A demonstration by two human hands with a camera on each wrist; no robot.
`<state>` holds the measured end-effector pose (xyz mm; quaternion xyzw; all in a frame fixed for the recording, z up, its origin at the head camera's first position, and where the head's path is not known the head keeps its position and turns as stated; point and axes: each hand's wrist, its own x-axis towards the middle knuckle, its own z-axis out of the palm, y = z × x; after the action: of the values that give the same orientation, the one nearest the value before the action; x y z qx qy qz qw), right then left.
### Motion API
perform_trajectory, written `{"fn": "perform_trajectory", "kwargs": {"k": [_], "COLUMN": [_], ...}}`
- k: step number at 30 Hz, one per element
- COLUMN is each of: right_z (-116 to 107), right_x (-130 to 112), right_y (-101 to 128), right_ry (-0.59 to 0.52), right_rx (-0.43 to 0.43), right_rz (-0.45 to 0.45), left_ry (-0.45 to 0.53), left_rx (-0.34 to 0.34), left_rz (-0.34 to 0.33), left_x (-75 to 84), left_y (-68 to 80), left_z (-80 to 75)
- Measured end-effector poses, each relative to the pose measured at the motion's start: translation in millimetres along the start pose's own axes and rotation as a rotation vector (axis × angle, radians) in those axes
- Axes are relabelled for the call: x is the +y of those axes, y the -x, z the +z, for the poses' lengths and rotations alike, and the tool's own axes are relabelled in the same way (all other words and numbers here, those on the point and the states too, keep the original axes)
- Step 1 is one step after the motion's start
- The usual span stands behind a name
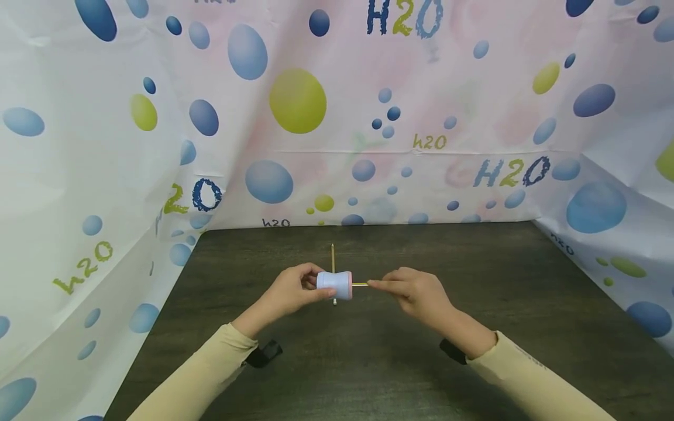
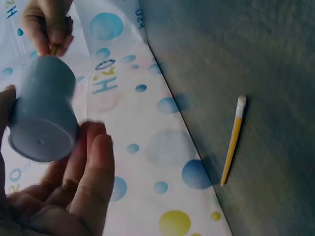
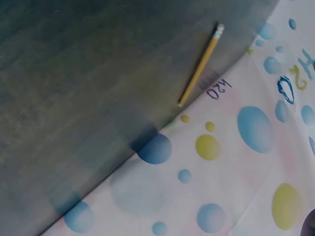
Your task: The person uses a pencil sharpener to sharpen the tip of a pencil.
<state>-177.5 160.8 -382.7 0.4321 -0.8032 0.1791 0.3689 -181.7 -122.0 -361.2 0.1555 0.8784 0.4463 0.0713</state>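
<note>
My left hand (image 1: 292,287) holds a light blue, waisted pencil sharpener (image 1: 333,285) between thumb and fingers, its pink end turned right. A yellow pencil (image 1: 360,284) enters that pink end. My right hand (image 1: 417,292) pinches the pencil's outer end, index finger stretched along it. In the left wrist view the sharpener (image 2: 43,105) shows its round base, with the left fingers (image 2: 93,172) beside it and the right hand (image 2: 48,27) beyond. The right wrist view leaves out the sharpener and nearly all of the right hand.
A second yellow pencil (image 1: 333,257) lies on the dark wooden table (image 1: 400,374), its eraser end toward me, partly hidden behind the sharpener. A white sheet (image 1: 337,193) printed with blue and green dots stands behind the table and along its sides.
</note>
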Motion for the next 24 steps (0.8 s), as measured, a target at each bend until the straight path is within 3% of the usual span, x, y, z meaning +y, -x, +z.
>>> {"fn": "perform_trajectory", "kwargs": {"k": [6,10,14,19,21,24], "right_z": [2,-2,-10,-17,-16,-12], "right_x": [3,1,0,10,15,20], "right_y": [-1,-7,-14,-22,-23,-21], "right_ry": [0.009,-0.003,-0.132,-0.549,-0.698,-0.783], "right_rx": [0.025,-0.063,-0.262,-0.56,-0.624,-0.641], "right_rz": [-0.045,0.021,0.199,0.568,0.687,0.732], "left_ry": [0.038,0.028,-0.014,-0.116,-0.173,-0.234], "left_rx": [0.032,0.083,0.136,0.202,0.223,0.247], "left_rz": [0.064,0.117,0.186,0.339,0.392,0.431], "left_x": [-1.1,-3.5,-6.8,-11.8,-13.2,-14.5], "left_y": [5.5,7.6,7.4,5.1,4.0,2.7], "left_z": [7.7,11.2,14.9,20.7,22.1,22.1]}}
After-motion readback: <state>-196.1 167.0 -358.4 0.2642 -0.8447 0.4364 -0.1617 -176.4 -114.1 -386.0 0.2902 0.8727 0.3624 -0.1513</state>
